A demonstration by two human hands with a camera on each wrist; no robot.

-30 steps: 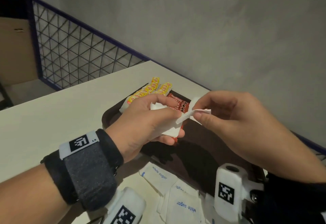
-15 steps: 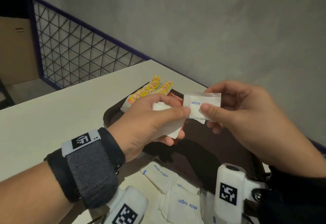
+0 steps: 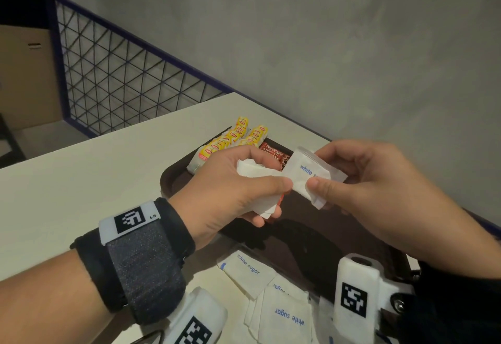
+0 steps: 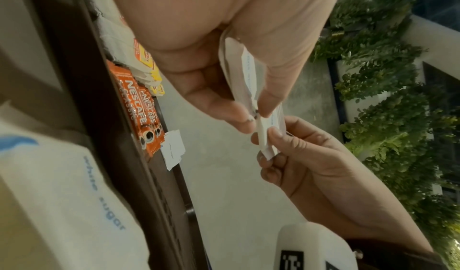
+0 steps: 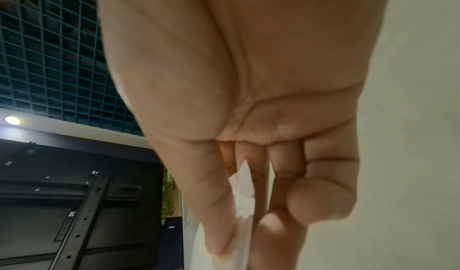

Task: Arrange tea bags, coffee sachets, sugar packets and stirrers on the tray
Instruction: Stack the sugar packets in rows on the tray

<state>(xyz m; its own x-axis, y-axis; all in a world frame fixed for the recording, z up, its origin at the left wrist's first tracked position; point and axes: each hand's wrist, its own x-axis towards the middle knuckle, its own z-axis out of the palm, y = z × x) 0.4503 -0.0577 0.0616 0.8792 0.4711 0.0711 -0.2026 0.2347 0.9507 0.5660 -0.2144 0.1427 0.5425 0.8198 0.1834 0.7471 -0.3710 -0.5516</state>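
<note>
My left hand [image 3: 244, 189] grips a small stack of white sugar packets [image 3: 260, 178] above the dark brown tray [image 3: 173, 181]. My right hand [image 3: 360, 181] pinches one white sugar packet [image 3: 309, 172] by thumb and fingers, its edge touching the left hand's stack. The left wrist view shows both hands meeting on the sugar packets [image 4: 246, 81], with the right hand [image 4: 293, 152] below. Yellow tea bags [image 3: 238, 137] and red coffee sachets [image 3: 273, 153] lie at the tray's far end. The right wrist view shows the sugar packet [image 5: 244, 195] between thumb and fingers. No stirrers are in view.
More white sugar packets [image 3: 271, 295] lie loose on the pale table [image 3: 81, 170] by the tray's near edge. One sugar packet [image 4: 171, 150] lies on the tray beside the coffee sachets [image 4: 139, 105]. A wire mesh fence [image 3: 113, 80] and grey wall border the table.
The right hand turned its sugar packet from edge-on to face-up and drew it against the left hand's stack. The left hand stayed nearly still above the tray.
</note>
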